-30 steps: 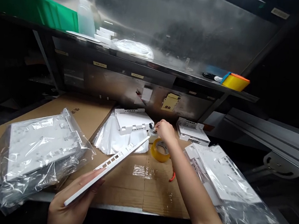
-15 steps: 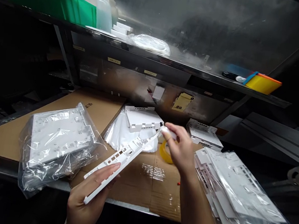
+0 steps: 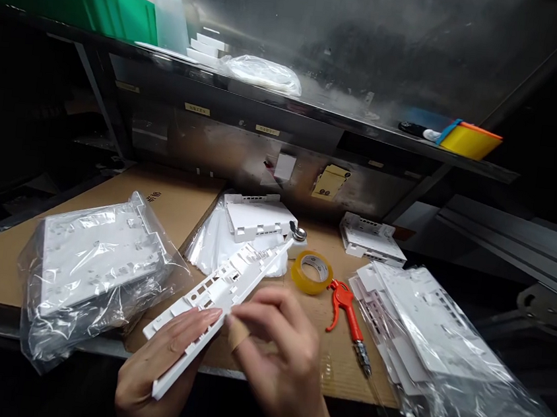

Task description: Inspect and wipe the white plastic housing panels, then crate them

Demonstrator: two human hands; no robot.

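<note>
A long white plastic housing, with rows of rectangular slots and clips, is gripped along its lower part by my left hand. It slants up and to the right. Close to its right edge is my right hand, fingers curled and thumb and index fingertip brought together. Whatever may be between those fingertips is hidden. A beige wrap covers part of the right thumb. Beyond the housing's upper end stands a small white container with a round metallic top. To its right lies a roll of yellow tape.
A red air blow gun lies on the cardboard right of my hand. Bagged white housings sit left and right. More white housings rest at the back and back right. A metal shelf spans above.
My right hand has come back from the small white container, down and left, to the edge of the housing. The tape roll and red blow gun are now uncovered. The view has shifted slightly.
</note>
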